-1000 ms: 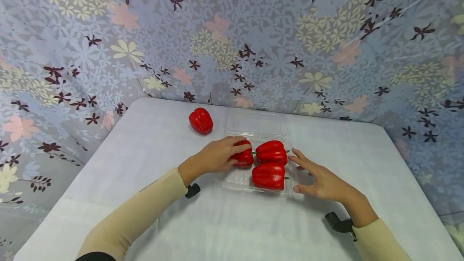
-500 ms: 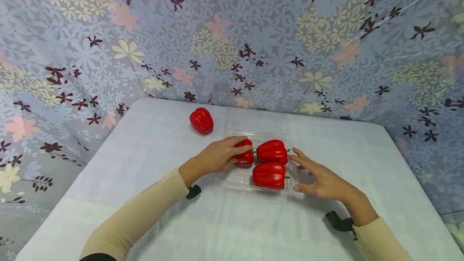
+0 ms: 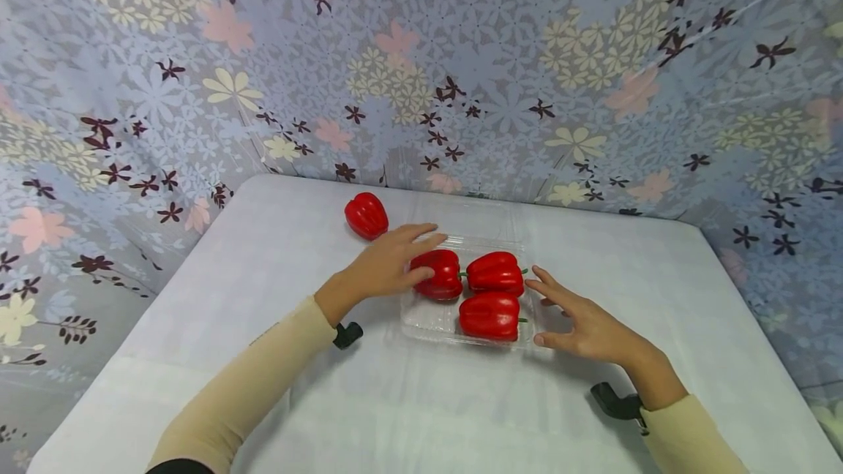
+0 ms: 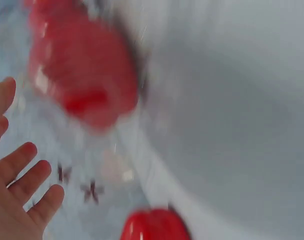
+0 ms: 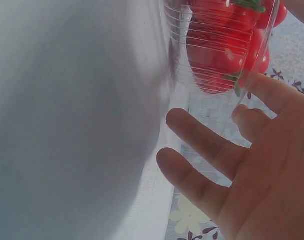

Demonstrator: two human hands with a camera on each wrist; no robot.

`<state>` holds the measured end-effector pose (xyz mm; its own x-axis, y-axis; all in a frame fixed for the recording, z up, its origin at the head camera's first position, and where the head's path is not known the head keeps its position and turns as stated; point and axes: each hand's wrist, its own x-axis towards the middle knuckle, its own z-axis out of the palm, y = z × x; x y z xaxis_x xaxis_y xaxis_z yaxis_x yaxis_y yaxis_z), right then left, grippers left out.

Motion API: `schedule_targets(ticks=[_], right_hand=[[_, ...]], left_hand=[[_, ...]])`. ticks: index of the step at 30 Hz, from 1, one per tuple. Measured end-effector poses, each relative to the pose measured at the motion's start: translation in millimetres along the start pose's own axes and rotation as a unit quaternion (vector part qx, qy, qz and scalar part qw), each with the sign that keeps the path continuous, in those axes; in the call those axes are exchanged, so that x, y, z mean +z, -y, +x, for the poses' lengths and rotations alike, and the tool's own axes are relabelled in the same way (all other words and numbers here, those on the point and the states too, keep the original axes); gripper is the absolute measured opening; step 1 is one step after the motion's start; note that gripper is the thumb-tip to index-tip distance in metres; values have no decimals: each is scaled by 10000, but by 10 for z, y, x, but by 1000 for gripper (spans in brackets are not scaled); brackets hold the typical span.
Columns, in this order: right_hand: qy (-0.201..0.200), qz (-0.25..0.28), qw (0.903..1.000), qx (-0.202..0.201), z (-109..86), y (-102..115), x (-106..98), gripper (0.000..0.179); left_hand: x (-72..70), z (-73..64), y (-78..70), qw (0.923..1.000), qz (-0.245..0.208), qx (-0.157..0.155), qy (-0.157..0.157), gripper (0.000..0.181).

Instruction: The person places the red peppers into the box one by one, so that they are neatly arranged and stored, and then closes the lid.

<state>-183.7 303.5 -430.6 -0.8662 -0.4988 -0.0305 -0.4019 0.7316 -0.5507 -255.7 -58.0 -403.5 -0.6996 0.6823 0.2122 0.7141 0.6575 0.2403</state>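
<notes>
Three red bell peppers lie in a clear plastic clamshell box (image 3: pixel 428 326): a left one (image 3: pixel 437 274), an upper right one (image 3: pixel 495 273) and a lower right one (image 3: pixel 489 316). My left hand (image 3: pixel 388 262) hovers beside the left pepper with fingers spread, holding nothing. In the left wrist view that hand (image 4: pixel 17 200) is apart from a blurred pepper (image 4: pixel 87 70). At the box's right wall my right hand (image 3: pixel 586 328) has its fingers extended. The right wrist view shows this hand (image 5: pixel 262 165) with a finger near or touching the box rim (image 5: pixel 267 45).
Another red bell pepper (image 3: pixel 366 216) lies on the white-covered table (image 3: pixel 296 240), left of the box. The box's clear lid (image 3: pixel 464 219) lies folded back toward the flowered wall cloth (image 3: pixel 395 93). A dark camera mount (image 3: pixel 617 402) juts from the right wrist.
My left hand has let go of the left pepper and drawn back up and to the left, its fingers opening out. The right hand has stayed in place.
</notes>
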Motion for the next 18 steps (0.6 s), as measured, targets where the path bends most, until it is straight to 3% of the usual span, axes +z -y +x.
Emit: schedule_targets(ticks=[4, 8, 13, 18], right_hand=[[42, 40, 10000, -74, 47, 29, 10, 85], [33, 53, 9999, -154, 87, 53, 20, 85], [-14, 88, 9997, -210, 95, 62, 34, 84], [-85, 46, 9996, -249, 30, 35, 28, 84]], left_hand=[[-211, -101, 189, 9970, -18, -572, -527, 56], [-319, -219, 290, 9951, 106, -787, -582, 50], [-289, -273, 411, 9897, 180, -1196, -763, 50], [-239, -172, 518, 9794, 189, -1795, -910, 52]])
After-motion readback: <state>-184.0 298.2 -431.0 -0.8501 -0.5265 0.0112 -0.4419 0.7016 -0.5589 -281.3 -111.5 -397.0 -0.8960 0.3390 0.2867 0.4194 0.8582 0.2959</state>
